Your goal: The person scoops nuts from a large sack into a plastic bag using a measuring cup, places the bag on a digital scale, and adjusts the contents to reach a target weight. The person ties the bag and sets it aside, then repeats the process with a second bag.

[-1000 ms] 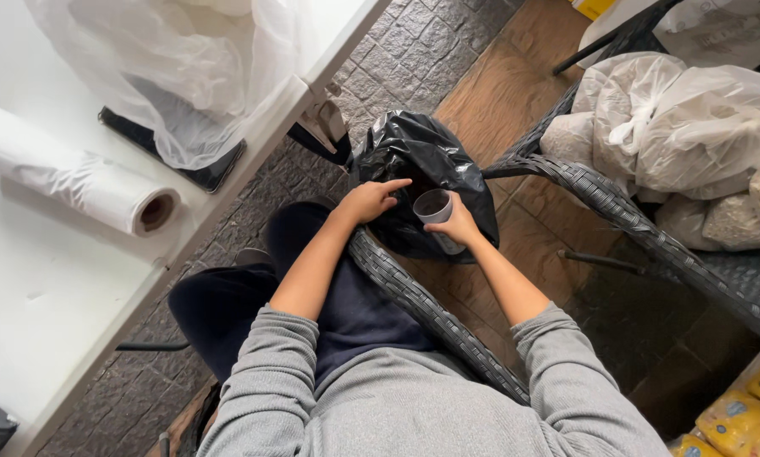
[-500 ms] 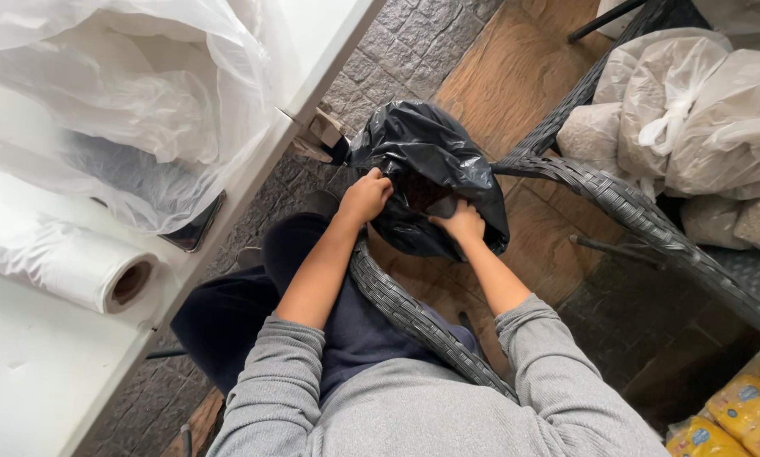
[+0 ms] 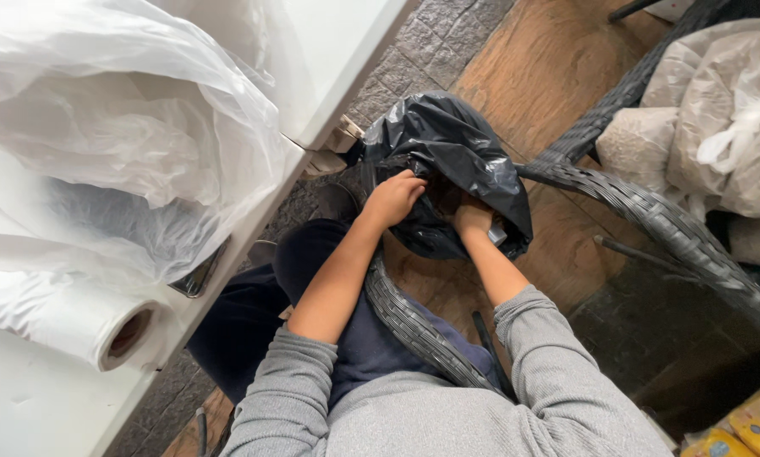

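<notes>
A black plastic bag [image 3: 464, 152] hangs just beyond my knees, between a white table and a wicker chair. My left hand [image 3: 392, 199] grips the bag's near rim with curled fingers and holds it open. My right hand [image 3: 473, 216] reaches down into the bag's mouth. Its fingers are hidden by the black plastic, so I cannot tell what they hold. A small pale edge [image 3: 499, 234] shows beside the right wrist inside the bag. Both grey sleeves are pushed up the forearms.
A white table [image 3: 346, 59] on the left bears crumpled clear plastic bags [image 3: 117, 127] and a roll of white film [image 3: 84, 326]. A dark wicker armrest [image 3: 414, 326] crosses my lap. A wicker chair [image 3: 676, 228] at right carries pale stuffed bags [image 3: 718, 127]. Yellow packets [image 3: 748, 427] lie bottom right.
A second ago my right hand held a small round cup at the bag's mouth. The hand has since gone down into the bag and the cup is out of sight. The view shifted left.
</notes>
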